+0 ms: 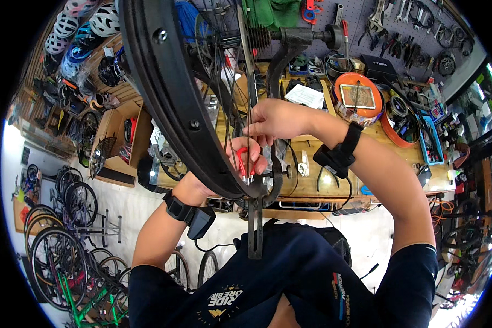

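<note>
A black bicycle wheel rim [164, 93] stands upright in a black truing stand [281, 60], its thin spokes [246, 82] running up to the hub. My left hand [240, 156] sits behind the lower rim and grips a small red spoke wrench [241, 163] at the rim's inner edge. My right hand [276, 117] is just above it, fingers pinched on a spoke. Both wrists carry black straps with small black boxes.
A wooden workbench [311, 180] behind the wheel holds an orange round tray [358, 95], a blue tray [429, 139] and small parts. Tools hang on a pegboard [399, 27]. Helmets [82, 27] hang top left; bicycles [65, 240] stand at the lower left.
</note>
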{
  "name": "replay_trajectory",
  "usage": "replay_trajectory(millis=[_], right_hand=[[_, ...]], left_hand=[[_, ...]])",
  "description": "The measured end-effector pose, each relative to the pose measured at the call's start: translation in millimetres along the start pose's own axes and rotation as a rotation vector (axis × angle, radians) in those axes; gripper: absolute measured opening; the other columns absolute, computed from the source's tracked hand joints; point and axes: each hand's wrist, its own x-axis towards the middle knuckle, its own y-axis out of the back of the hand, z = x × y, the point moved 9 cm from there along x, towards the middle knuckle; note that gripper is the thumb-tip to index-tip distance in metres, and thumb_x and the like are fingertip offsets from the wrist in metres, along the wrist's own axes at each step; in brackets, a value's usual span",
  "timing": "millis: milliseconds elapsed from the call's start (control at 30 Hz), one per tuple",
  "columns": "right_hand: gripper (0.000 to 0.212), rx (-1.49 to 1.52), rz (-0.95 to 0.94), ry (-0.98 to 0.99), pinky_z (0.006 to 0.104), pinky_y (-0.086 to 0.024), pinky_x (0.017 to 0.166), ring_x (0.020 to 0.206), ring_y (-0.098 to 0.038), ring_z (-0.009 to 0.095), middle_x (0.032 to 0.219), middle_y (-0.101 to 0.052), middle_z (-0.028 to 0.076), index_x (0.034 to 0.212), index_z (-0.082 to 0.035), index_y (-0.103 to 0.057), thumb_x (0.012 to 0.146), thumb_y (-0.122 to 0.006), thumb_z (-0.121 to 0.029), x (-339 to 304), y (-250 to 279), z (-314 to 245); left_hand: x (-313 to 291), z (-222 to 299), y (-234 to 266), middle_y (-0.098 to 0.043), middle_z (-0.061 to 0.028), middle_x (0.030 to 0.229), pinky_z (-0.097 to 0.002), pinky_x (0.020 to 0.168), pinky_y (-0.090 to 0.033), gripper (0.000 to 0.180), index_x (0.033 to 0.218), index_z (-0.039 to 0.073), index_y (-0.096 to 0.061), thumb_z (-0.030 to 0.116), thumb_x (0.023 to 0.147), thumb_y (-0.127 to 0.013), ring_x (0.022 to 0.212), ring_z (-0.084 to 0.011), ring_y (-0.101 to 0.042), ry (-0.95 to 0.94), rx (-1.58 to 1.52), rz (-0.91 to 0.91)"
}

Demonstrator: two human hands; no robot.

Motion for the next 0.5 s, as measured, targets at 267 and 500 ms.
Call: replay_trajectory(millis=[267, 500], right_hand=[[0.033, -0.091, 0.08, -0.044, 0.0296, -0.054, 0.058, 0.062, -0.066, 0.016, 0.071, -0.068, 0.01, 0.078, 0.006, -0.065, 0.095, -0.056, -0.021, 11.2, 5.3, 19.8], [0.03, -0.253, 0.163, -0.055, 0.031, -0.055, 0.058, 0.06, -0.067, 0.018, 0.068, -0.069, 0.011, 0.076, 0.005, -0.066, 0.091, -0.056, -0.019, 21.1, 12.0, 25.4]], left_hand=[[-0.2, 6.6, 22.4, -0.06, 0.0012, 0.076, -0.0195, 0.059, -0.042, 0.024, 0.091, 0.006, -0.06, 0.024, 0.085, -0.074, 0.065, -0.0052, -0.053, 0.077, 0.58, 0.308], [10.1, 20.2, 35.9, -0.05, -0.006, 0.051, -0.0306, 0.049, -0.038, 0.041, 0.063, -0.002, -0.058, 0.032, 0.075, -0.078, 0.051, -0.0117, -0.047, -0.062, 1.296, 0.555]])
